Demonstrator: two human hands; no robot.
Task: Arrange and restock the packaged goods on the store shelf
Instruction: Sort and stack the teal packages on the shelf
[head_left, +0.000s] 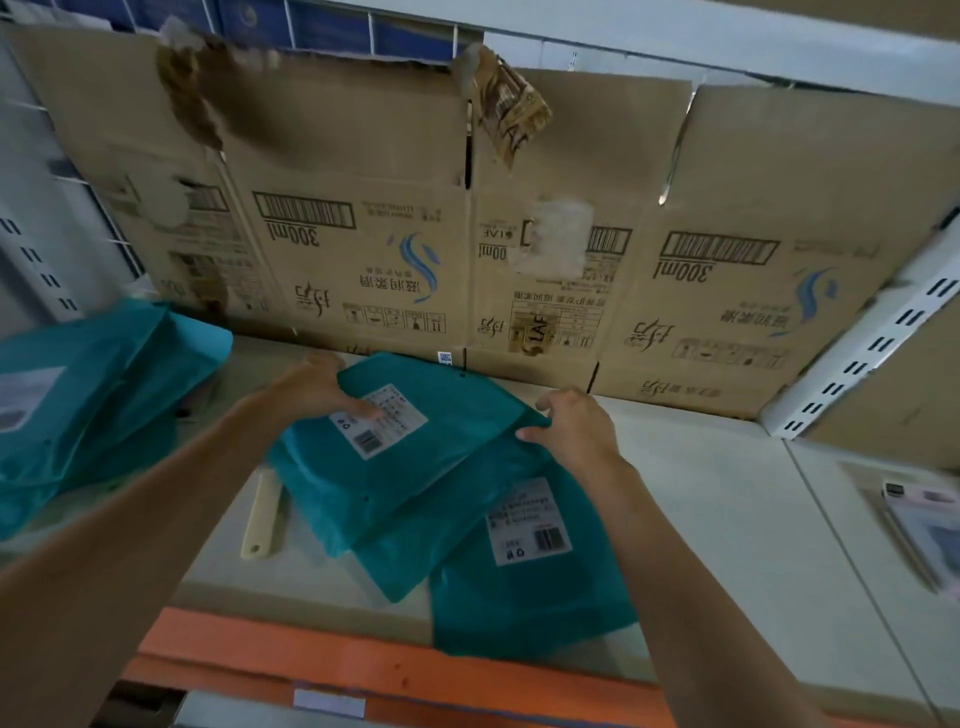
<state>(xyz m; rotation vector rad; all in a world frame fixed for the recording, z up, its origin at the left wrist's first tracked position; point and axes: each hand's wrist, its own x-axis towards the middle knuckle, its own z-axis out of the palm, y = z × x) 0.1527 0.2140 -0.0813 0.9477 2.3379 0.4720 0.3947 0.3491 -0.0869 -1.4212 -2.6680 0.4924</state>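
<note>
Near the pale shelf's (727, 519) back edge, a flat teal plastic package (426, 467) with a white label (389, 426) lies slanted atop a second teal package (530, 608) that reaches the front edge. The left hand (311, 389) has its fingers clamped on the top package's far-left edge, thumb on the label. The right hand (576, 426) pinches its right corner.

On the shelf (727, 519), flattened cardboard (363, 234) stands along the back. In the middle, before it, the top package (415, 457) lies partly over two other packages (530, 597) nearer the front edge. The left hand (317, 387) grips its left edge, the right hand (576, 423) its right edge. A pile of packages (88, 405) lies at the left, with a flat handle (262, 514) between it and the middle ones.
</note>
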